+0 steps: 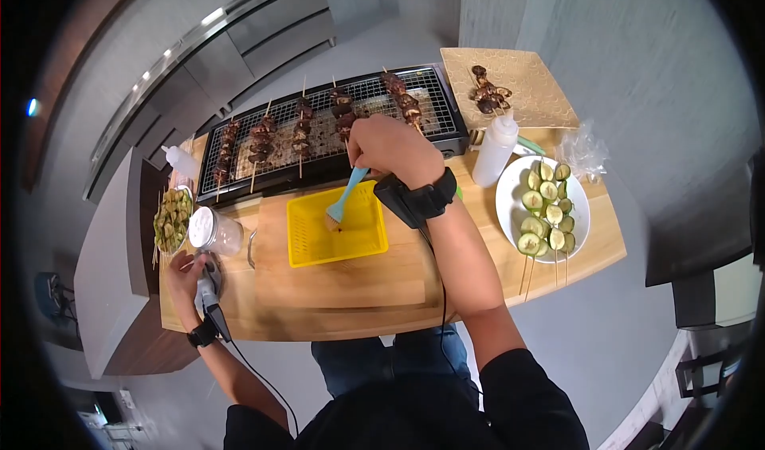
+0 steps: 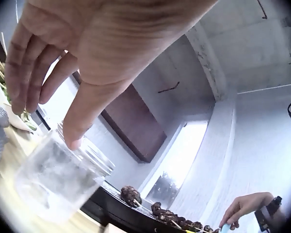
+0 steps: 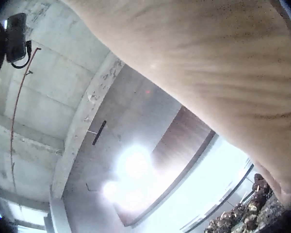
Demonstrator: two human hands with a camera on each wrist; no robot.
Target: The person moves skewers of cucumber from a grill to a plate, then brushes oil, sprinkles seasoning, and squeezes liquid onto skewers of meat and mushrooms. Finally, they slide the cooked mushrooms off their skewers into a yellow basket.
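Observation:
In the head view my right hand [image 1: 394, 149] grips the handle of a light blue basting brush [image 1: 348, 193]. The brush slants down, its bristles inside a yellow plastic basket [image 1: 299, 239]. My left hand [image 1: 185, 281] is beside a clear jar [image 1: 229, 235] with a white round top. The left wrist view shows the left thumb [image 2: 81, 124] overlapping the rim of the jar [image 2: 58, 177], while the other fingers hang loosely. Several browned meat skewers [image 1: 301, 127] lie across the grill [image 1: 323, 143] behind the basket. The right wrist view shows mostly my forearm or palm, with the brush hidden.
A white squeeze bottle [image 1: 494, 154] stands right of the grill, beside a plate [image 1: 506, 203] of sliced zucchini skewers. Behind it, a patterned tray [image 1: 550, 91] bears cooked skewers. At left are another squeeze bottle [image 1: 182, 160] and green vegetable skewers [image 1: 171, 221]. The basket is on a wooden board [image 1: 343, 287].

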